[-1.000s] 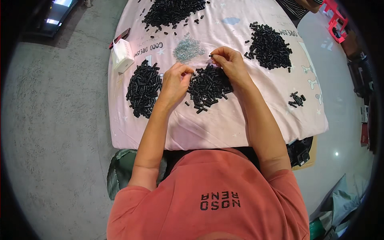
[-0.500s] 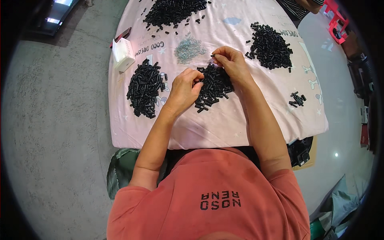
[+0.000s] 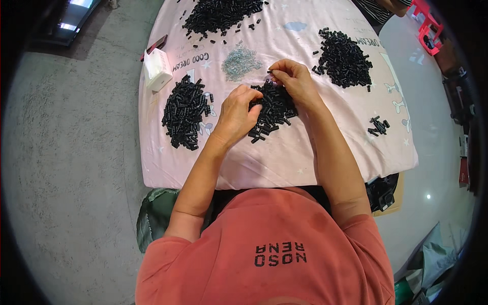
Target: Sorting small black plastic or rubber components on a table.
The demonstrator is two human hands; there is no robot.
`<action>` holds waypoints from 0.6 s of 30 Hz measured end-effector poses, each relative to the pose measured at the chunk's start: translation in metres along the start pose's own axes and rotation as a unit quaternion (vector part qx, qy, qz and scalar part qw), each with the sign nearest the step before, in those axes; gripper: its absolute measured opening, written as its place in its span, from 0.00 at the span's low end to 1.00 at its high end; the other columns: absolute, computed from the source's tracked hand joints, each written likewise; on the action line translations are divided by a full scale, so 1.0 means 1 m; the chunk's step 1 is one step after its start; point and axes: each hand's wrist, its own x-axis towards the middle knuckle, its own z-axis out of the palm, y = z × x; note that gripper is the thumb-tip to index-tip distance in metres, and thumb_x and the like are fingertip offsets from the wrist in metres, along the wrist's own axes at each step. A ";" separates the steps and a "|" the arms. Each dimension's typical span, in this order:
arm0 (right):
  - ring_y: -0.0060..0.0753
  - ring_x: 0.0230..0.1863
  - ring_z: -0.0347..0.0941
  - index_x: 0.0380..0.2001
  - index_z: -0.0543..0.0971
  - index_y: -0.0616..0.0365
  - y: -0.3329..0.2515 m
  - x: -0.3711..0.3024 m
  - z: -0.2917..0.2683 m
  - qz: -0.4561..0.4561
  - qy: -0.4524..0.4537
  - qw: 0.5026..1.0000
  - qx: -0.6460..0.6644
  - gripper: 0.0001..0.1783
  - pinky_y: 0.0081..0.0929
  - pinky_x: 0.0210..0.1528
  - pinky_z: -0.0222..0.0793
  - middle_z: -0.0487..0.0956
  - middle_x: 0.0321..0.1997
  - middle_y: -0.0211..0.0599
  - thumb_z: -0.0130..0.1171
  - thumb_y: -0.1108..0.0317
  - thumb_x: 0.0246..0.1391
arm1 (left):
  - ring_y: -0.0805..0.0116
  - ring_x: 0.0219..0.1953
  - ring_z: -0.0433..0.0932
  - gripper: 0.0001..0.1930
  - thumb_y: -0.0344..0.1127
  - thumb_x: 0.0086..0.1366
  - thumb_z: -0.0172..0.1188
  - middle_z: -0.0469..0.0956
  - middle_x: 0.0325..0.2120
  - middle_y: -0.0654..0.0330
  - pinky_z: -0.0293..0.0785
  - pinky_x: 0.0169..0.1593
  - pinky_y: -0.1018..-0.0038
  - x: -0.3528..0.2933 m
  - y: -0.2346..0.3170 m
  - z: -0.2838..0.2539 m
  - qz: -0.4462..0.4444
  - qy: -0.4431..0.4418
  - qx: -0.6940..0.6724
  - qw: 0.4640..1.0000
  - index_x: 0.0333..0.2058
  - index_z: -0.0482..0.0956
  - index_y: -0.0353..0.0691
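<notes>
My right hand is closed in a pinch on a small black cylindrical piece, held just above the far edge of the middle pile of black pieces. At that pile's left side is my left hand, its thumb and forefinger parted over the pieces with nothing visible between them. Beyond both hands lies a heap of small, clear, shiny parts, too small to name.
More black pieces form a left pile, a right pile and a far pile. A small cluster lies near the right edge. A white tissue pack sits at left on the pink cloth. Another person's arm shows at far right.
My left thumb and forefinger have spread apart, and the hand has shifted slightly right over the pile. My right hand keeps its pinch in nearly the same place.
</notes>
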 end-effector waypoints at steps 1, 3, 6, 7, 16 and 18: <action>0.15 0.31 0.71 0.36 0.79 0.62 0.000 0.001 0.000 -0.002 -0.003 1.000 -0.003 0.04 0.13 0.36 0.67 0.78 0.29 0.27 0.56 0.75 0.59 | 0.53 0.37 0.76 0.08 0.26 0.53 0.62 0.74 0.31 0.52 0.73 0.43 0.64 0.001 0.000 0.001 0.006 -0.001 0.018 1.000 0.35 0.79 0.35; 0.15 0.31 0.71 0.36 0.79 0.62 0.000 0.000 0.000 0.003 -0.004 1.000 -0.001 0.04 0.13 0.36 0.67 0.78 0.29 0.27 0.57 0.75 0.59 | 0.53 0.38 0.76 0.09 0.27 0.53 0.62 0.74 0.31 0.52 0.72 0.43 0.63 0.002 0.002 0.000 0.002 -0.013 0.025 1.000 0.34 0.78 0.35; 0.15 0.31 0.71 0.35 0.79 0.62 -0.001 -0.001 0.001 0.007 -0.007 1.000 -0.004 0.04 0.14 0.36 0.67 0.78 0.29 0.26 0.57 0.75 0.58 | 0.52 0.38 0.76 0.09 0.28 0.53 0.63 0.74 0.30 0.52 0.72 0.43 0.62 0.001 0.001 0.001 0.001 -0.023 0.030 0.999 0.33 0.78 0.35; 0.15 0.31 0.71 0.35 0.79 0.62 -0.001 -0.002 0.001 0.006 -0.009 1.000 -0.008 0.04 0.14 0.36 0.67 0.78 0.29 0.26 0.57 0.75 0.58 | 0.52 0.37 0.75 0.08 0.28 0.52 0.63 0.73 0.30 0.52 0.72 0.43 0.62 0.001 0.000 0.001 0.004 -0.022 0.028 0.999 0.33 0.77 0.35; 0.16 0.33 0.72 0.37 0.80 0.62 0.008 0.002 -0.003 -0.034 -0.042 0.993 -0.102 0.05 0.16 0.38 0.68 0.79 0.32 0.27 0.57 0.76 0.58 | 0.52 0.34 0.76 0.05 0.25 0.53 0.61 0.76 0.28 0.52 0.72 0.39 0.64 -0.004 -0.004 -0.001 0.019 0.031 -0.011 0.999 0.30 0.77 0.34; 0.18 0.32 0.73 0.36 0.81 0.62 0.011 0.003 -0.003 -0.038 -0.034 0.994 -0.102 0.06 0.18 0.37 0.70 0.80 0.31 0.28 0.58 0.76 0.56 | 0.52 0.33 0.77 0.05 0.25 0.53 0.60 0.76 0.28 0.52 0.72 0.39 0.64 -0.003 -0.005 -0.003 0.026 0.030 -0.011 0.999 0.30 0.78 0.34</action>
